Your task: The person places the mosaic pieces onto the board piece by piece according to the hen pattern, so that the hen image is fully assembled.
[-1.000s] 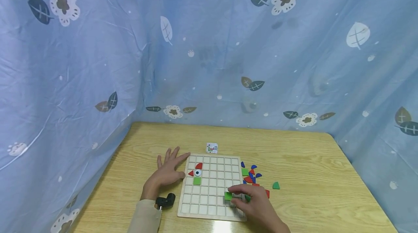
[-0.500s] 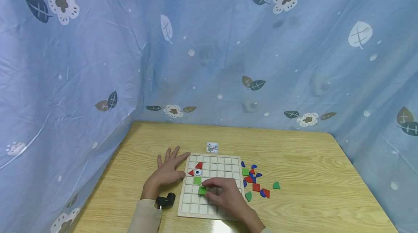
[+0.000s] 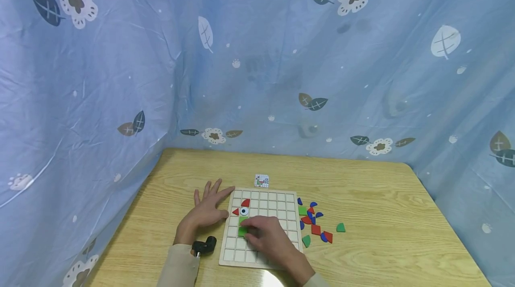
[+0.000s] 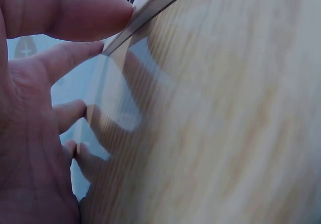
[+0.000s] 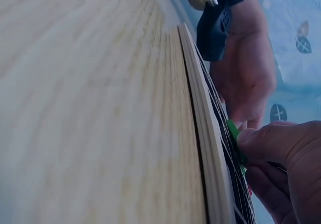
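On the table lies a white gridded board (image 3: 239, 256) with a wooden rim. Toward its left side sit a red quarter-round tile (image 3: 246, 203), a red triangle tile (image 3: 235, 212), a round eye tile (image 3: 244, 211) and a green square tile (image 3: 243, 219). Just below that square, my right hand (image 3: 268, 238) pinches another green square tile (image 3: 242, 232) between thumb and fingers at the board; the right wrist view shows its green edge (image 5: 233, 131). My left hand (image 3: 206, 213) has its fingers spread, with thumb and index fingertip touching the board's left edge.
Several loose blue, red and green tiles (image 3: 315, 230) lie right of the board, one green piece (image 3: 340, 227) farther out. A small printed card (image 3: 261, 180) lies behind the board. A black device (image 3: 204, 245) is on the left wrist. Blue patterned curtain (image 3: 257, 77) surrounds the table (image 3: 370, 197).
My right hand has carried the green square tile leftward across the board, from its right part to directly below the other green square. My left hand has stayed at the board's left edge.
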A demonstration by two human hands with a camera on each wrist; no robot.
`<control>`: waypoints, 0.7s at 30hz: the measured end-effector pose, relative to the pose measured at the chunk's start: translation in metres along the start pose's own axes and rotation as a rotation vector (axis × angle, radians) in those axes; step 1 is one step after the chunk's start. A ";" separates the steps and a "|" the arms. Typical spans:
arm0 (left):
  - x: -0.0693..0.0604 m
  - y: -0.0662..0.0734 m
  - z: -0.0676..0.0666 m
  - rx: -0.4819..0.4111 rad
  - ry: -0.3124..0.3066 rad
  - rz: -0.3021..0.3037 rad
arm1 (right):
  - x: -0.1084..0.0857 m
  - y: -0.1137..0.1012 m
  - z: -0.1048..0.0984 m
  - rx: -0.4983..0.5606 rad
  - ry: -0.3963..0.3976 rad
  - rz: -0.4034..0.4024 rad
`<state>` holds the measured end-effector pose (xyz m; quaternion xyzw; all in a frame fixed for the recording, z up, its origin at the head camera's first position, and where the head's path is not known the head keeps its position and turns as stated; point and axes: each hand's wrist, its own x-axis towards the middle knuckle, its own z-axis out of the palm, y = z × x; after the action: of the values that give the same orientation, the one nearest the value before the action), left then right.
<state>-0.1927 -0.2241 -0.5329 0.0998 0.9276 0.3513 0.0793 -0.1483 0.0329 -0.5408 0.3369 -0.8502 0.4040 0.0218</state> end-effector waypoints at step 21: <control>0.001 -0.002 0.001 0.002 0.004 -0.011 | 0.001 -0.001 -0.003 0.003 0.009 -0.024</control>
<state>-0.1935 -0.2248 -0.5356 0.0942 0.9287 0.3500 0.0789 -0.1495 0.0340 -0.5376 0.3451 -0.8454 0.4064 0.0301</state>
